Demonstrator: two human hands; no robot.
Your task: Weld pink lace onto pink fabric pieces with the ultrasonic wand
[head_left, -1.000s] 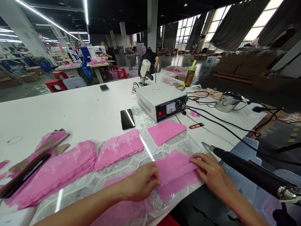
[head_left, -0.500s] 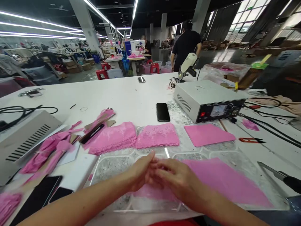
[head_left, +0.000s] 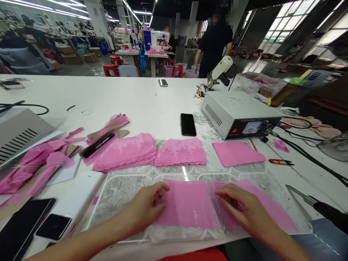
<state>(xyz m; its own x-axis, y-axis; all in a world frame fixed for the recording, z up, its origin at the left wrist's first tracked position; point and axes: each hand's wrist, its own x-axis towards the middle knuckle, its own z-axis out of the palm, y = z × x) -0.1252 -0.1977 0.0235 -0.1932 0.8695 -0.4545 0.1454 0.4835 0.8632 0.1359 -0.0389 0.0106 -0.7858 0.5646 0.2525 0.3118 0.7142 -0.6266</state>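
Workshop, upper frame: red stools (head_left: 110,70), then a person (head_left: 213,47) in dark clothing, beyond a white table (head_left: 108,90).

Far left: grey case (head_left: 21,132); pink bundle (head_left: 49,161) beside it, apparently set aside from the working spot.

Lower left: small phone (head_left: 53,226), near the edge, probably for easy reach.

Left of centre: lace stack (head_left: 125,156), edges roughly aligned, likely for lifting piece by piece.

Lower centre: left hand (head_left: 150,203), fingers curled, thumb close to forefinger, at the left edge of a pink sheet (head_left: 187,204); whether it pinches cannot be told. Sheet lies flat on a clear mat (head_left: 119,188), which seems to give a smooth bed.

Centre: lace piece (head_left: 181,152); black phone (head_left: 188,124) behind.

Right of centre: right hand (head_left: 239,199), fingers loosely bent, tips at the sheet's right side, perhaps steadying it; grip unclear. Second sheet (head_left: 268,203) beneath; folded cloth (head_left: 237,153) above; control box (head_left: 241,108) behind.

Right: snips (head_left: 281,162); bladed tool (head_left: 312,199), handle outward, presumably for the right hand.
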